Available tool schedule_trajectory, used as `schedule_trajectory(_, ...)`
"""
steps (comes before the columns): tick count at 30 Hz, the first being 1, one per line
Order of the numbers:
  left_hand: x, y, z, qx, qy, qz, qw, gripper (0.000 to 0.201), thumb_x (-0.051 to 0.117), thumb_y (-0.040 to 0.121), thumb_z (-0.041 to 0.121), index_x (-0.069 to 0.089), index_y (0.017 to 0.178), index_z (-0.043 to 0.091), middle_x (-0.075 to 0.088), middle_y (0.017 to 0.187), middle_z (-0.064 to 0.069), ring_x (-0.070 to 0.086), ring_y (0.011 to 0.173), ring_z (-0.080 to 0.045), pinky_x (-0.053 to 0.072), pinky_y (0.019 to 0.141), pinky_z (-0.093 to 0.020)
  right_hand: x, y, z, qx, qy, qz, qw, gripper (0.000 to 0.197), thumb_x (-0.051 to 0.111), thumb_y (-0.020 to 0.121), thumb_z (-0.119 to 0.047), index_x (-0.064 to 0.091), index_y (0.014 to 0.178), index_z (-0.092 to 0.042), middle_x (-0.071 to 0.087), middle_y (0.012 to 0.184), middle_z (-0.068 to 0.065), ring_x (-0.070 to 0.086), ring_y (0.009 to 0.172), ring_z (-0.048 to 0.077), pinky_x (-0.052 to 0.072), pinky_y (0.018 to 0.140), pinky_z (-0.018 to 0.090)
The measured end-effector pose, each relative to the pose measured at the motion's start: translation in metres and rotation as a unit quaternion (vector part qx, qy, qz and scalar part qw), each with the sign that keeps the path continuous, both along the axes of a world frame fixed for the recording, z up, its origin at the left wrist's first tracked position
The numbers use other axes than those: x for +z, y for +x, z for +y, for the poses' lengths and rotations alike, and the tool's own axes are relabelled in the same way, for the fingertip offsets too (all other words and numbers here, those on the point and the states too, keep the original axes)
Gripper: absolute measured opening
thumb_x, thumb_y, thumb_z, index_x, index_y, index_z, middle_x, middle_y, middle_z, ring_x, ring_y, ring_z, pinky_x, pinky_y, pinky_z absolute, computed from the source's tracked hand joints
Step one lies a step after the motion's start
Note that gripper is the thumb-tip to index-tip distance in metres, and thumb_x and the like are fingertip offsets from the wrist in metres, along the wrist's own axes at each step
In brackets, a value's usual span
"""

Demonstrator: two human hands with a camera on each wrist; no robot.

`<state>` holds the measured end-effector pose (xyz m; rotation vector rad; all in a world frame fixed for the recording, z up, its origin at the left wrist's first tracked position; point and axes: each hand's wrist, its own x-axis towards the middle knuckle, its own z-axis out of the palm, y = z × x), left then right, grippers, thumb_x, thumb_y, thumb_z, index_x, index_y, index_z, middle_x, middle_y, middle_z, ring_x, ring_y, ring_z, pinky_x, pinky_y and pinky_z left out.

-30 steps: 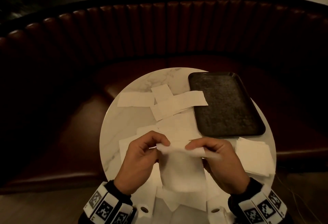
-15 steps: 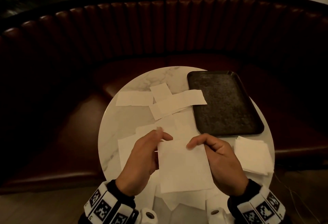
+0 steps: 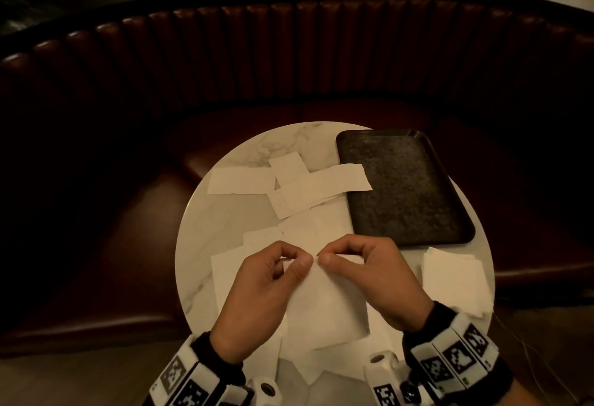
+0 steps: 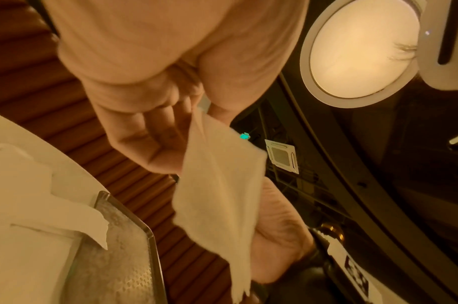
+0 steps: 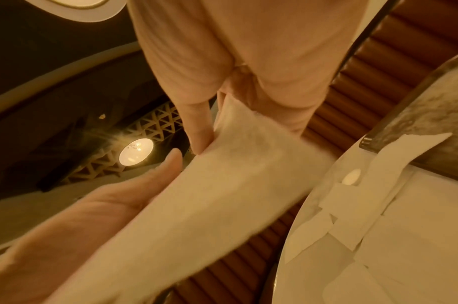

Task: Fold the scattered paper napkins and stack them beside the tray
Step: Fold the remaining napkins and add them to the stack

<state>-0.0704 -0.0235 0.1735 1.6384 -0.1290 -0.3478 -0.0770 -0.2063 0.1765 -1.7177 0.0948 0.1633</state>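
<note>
Both hands hold one white paper napkin (image 3: 326, 306) above the near side of the round marble table (image 3: 205, 232). My left hand (image 3: 257, 290) pinches its top edge, and my right hand (image 3: 369, 277) pinches the same edge right beside it, thumbs almost touching. The napkin (image 4: 217, 185) hangs down from the pinch; it (image 5: 196, 205) stretches toward the lens in the right wrist view. Several loose napkins (image 3: 308, 187) lie scattered across the table. A stack of folded napkins (image 3: 456, 280) sits just in front of the dark tray (image 3: 405, 187).
The tray's left rim (image 4: 144, 230) has one loose napkin overlapping it. A curved red-brown leather bench (image 3: 289, 61) wraps around the far side of the table. More napkins (image 3: 231, 273) lie under my hands near the table's front edge.
The hands held the napkin's top corners apart half a second ago. They have come together, bringing the top edge to one point in the middle.
</note>
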Motion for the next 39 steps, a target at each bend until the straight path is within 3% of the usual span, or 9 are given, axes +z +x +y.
schedule_trajectory(7,-0.005,-0.001,0.003,0.043,0.009,-0.007,0.999,0.019,0.065,0.091,0.031,0.069,0.081,0.015,0.067,0.074,-0.019,0.061,0.067,-0.023,0.049,0.067,-0.042,-0.004,-0.003,0.002,-0.003,0.014,0.027,1.000,0.007,0.075,0.079,-0.024,0.077,0.083,-0.018,0.075,0.089,-0.007,0.068,0.089,0.004,0.050,0.082,0.024)
schedule_trajectory(11,-0.005,-0.001,0.001,0.054,0.050,-0.059,0.996,0.012,0.065,0.092,0.020,0.068,0.081,0.017,0.071,0.074,0.000,0.066,0.070,-0.014,0.050,0.065,-0.029,-0.004,0.001,0.002,0.004,-0.022,0.022,0.999,0.009,0.077,0.077,-0.027,0.078,0.081,-0.020,0.076,0.085,-0.007,0.069,0.085,0.005,0.053,0.079,0.024)
schedule_trajectory(19,-0.011,0.003,0.003,0.097,0.074,-0.044,0.992,0.011,0.066,0.090,0.013,0.070,0.080,0.012,0.071,0.070,0.001,0.065,0.066,-0.009,0.050,0.067,-0.027,-0.019,-0.013,-0.028,-0.115,0.133,0.085,0.981,0.015,0.062,0.088,-0.008,0.074,0.082,-0.004,0.069,0.075,0.015,0.061,0.064,0.025,0.052,0.056,0.034)
schedule_trajectory(23,-0.022,0.004,-0.004,0.098,0.085,-0.020,0.991,0.012,0.067,0.089,0.014,0.071,0.077,0.014,0.072,0.068,-0.002,0.065,0.064,-0.012,0.052,0.067,-0.039,-0.027,-0.021,-0.031,-0.118,0.174,0.098,0.973,0.026,0.068,0.083,-0.025,0.066,0.102,-0.006,0.071,0.089,0.014,0.066,0.076,0.026,0.055,0.064,0.040)
schedule_trajectory(25,-0.028,0.004,-0.013,0.080,0.089,-0.011,0.993,0.012,0.068,0.088,0.014,0.071,0.077,0.014,0.073,0.069,-0.002,0.066,0.064,-0.011,0.052,0.066,-0.034,-0.034,-0.024,-0.028,-0.068,0.179,0.114,0.975,0.036,0.074,0.079,-0.028,0.063,0.110,-0.013,0.071,0.090,0.008,0.067,0.080,0.020,0.057,0.068,0.039)
schedule_trajectory(30,-0.048,0.009,-0.036,0.028,0.076,0.044,0.996,0.009,0.061,0.094,0.014,0.069,0.090,0.014,0.075,0.079,-0.007,0.071,0.070,-0.019,0.056,0.066,-0.036,-0.066,-0.030,-0.051,-0.092,0.056,0.092,0.990,0.006,0.074,0.080,-0.016,0.072,0.085,-0.015,0.073,0.083,0.006,0.067,0.075,0.018,0.055,0.072,0.038)
schedule_trajectory(34,-0.096,0.022,-0.014,0.059,0.166,0.090,0.980,0.011,0.056,0.097,0.021,0.066,0.095,0.019,0.076,0.087,-0.001,0.072,0.080,-0.020,0.054,0.071,-0.037,-0.099,-0.025,-0.146,-0.189,-0.089,0.118,0.971,0.004,0.073,0.082,-0.016,0.070,0.084,-0.016,0.074,0.085,0.005,0.068,0.081,0.023,0.055,0.078,0.041)
schedule_trajectory(37,-0.148,0.032,0.019,0.086,0.320,0.104,0.938,0.002,0.064,0.092,0.019,0.065,0.090,0.018,0.069,0.101,-0.004,0.065,0.094,-0.027,0.048,0.082,-0.039,-0.124,-0.014,-0.213,-0.209,-0.224,0.147,0.940,0.009,0.075,0.080,-0.016,0.067,0.085,-0.015,0.071,0.088,0.006,0.066,0.088,0.027,0.054,0.083,0.041)
schedule_trajectory(39,-0.179,0.042,0.042,0.089,0.434,0.118,0.889,0.013,0.067,0.090,0.024,0.063,0.100,0.016,0.061,0.115,-0.013,0.057,0.103,-0.033,0.044,0.094,-0.045,-0.138,-0.004,-0.233,-0.194,-0.292,0.177,0.920,0.012,0.074,0.081,-0.017,0.065,0.088,-0.013,0.068,0.090,0.009,0.064,0.092,0.031,0.048,0.080,0.035)
